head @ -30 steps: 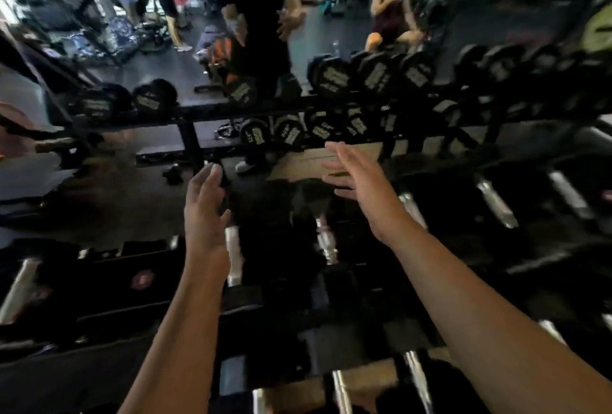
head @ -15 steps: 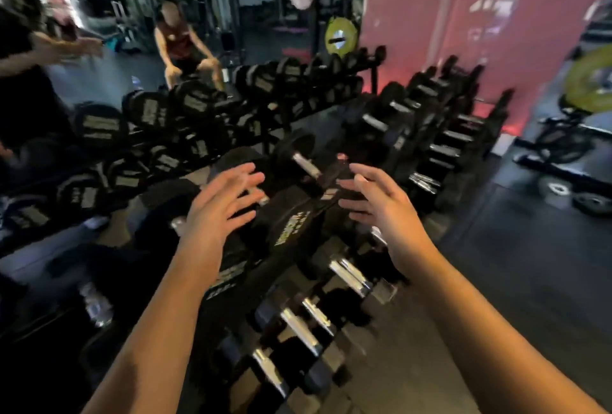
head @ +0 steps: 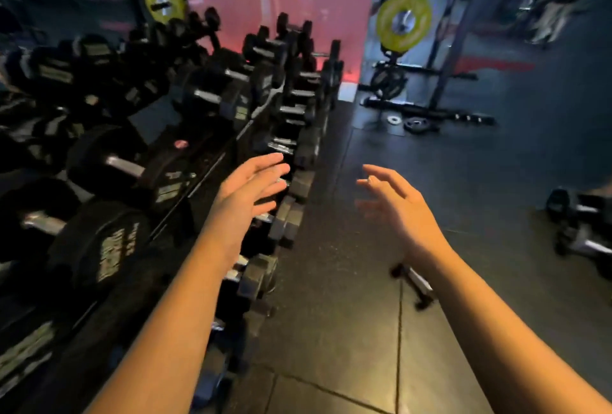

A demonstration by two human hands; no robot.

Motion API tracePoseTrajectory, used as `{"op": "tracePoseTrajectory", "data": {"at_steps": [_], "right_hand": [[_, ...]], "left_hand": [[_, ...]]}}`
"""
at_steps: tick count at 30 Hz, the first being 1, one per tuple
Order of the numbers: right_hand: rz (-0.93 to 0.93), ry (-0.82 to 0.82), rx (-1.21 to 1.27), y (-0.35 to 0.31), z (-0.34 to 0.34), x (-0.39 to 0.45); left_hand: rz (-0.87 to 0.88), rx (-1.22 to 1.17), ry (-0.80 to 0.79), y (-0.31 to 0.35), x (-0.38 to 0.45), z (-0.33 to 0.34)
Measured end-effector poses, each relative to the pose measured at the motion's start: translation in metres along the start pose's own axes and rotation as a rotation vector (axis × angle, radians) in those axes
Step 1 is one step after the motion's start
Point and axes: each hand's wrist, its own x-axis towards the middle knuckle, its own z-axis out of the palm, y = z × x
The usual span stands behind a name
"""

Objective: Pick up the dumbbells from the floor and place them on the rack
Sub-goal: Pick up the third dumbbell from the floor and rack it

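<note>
currently we are between carries: our left hand [head: 246, 190] and right hand [head: 402, 206] hang spread and empty beside the long black tiered steel rack [head: 212, 161]. next, we judge, comes a turn and stoop to the black rubber-headed, chrome-handled dumbbells [head: 583, 234] on the dark speckled rubber floor tiles [head: 331, 330] at right; a smaller one [head: 412, 284] lies partly hidden under our right wrist.

rack [head: 212, 161] full of dumbbells on the left, floor [head: 331, 330] to its right, small dumbbell [head: 412, 281] on the floor under the right arm, more dumbbells [head: 583, 224] far right
</note>
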Motion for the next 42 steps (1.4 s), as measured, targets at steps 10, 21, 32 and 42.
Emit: {"op": "tracePoseTrajectory", "data": {"at_steps": [10,21,32,42], "right_hand": [[0.069,0.122,-0.038,0.06,-0.213,0.091],[0.259,0.214,-0.038,0.145,-0.347,0.193],[0.514,0.407,0.088,0.301,-0.421,0.322],[0.768,0.505,0.165,0.539,-0.44,0.356]], "left_hand": [[-0.114,0.031,-0.159,-0.035,0.103,0.23],[-0.214,0.098,-0.211,-0.087,0.217,0.388],[-0.361,0.3,-0.449,-0.217,0.405,0.541],[-0.594,0.509,-0.396,-0.442,0.498,0.611]]}}
